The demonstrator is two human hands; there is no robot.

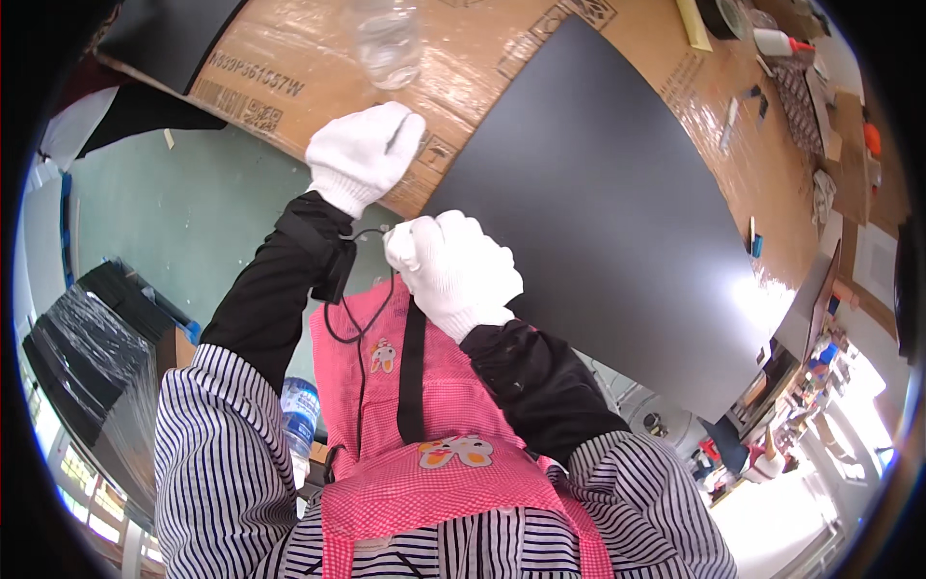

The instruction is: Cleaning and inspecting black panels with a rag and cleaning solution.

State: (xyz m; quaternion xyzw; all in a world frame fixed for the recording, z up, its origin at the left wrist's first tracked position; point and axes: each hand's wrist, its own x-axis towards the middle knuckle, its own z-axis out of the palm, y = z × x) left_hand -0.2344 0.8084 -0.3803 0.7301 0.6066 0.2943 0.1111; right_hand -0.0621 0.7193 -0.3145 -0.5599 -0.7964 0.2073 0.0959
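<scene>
Both my hands wear white knit gloves. My left hand [365,152] is closed in a fist above the near edge of a cardboard box [309,43] wrapped in clear film; whatever it may hold is hidden. Closer to me, my right hand [455,272] is curled with thumb and fingertips together, and I cannot make out anything in them. It overlaps the near-left side of a large matte black sheet [598,203] that lies on the cardboard. A thin black cable [359,333] hangs from a dark device [335,272] at my left wrist, over my pink apron [453,396].
A clear plastic bottle [389,43] is beyond my left hand. Tape rolls, a knife-like tool [730,124] and other small items occupy the far right. Film-wrapped dark panels [92,338] stand at left. A water bottle [299,417] is beside my left arm; another person [767,461] is at right.
</scene>
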